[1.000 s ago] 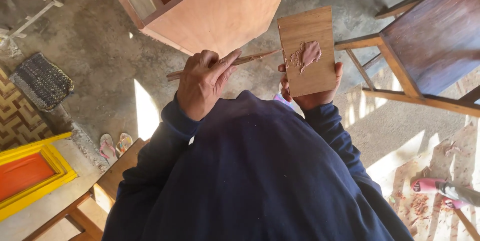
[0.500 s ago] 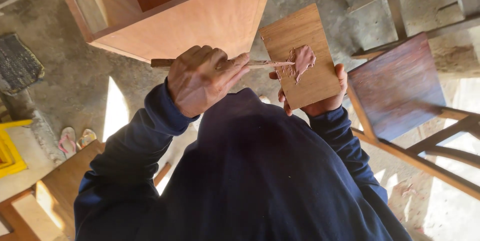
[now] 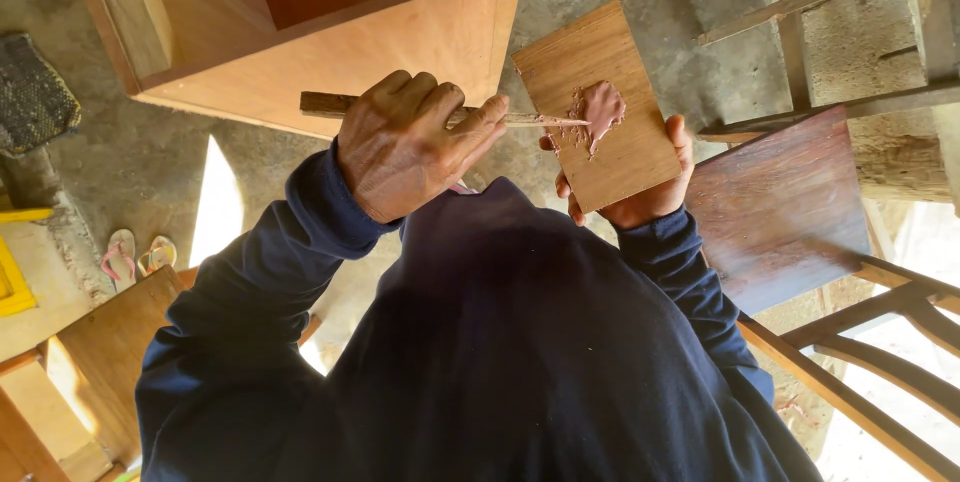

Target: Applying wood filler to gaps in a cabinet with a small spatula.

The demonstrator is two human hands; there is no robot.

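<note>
A small wood board (image 3: 598, 107) carries a blob of pinkish-brown putty (image 3: 598, 112) near its middle. One hand (image 3: 640, 204) grips the board from beneath, fingers curled around its lower edge, holding it tilted above the dark blue sweater (image 3: 520, 362). The other hand (image 3: 410, 147) is closed around a thin wooden stick (image 3: 330, 104), whose tip touches the putty's near edge. This looks like the loading step: picking putty up on the stick. Moving on would call for a scraping lift without dropping any. An open plywood cabinet (image 3: 330, 42) stands just beyond the stick; a dark chair (image 3: 780, 202) sits beside the board.
</note>
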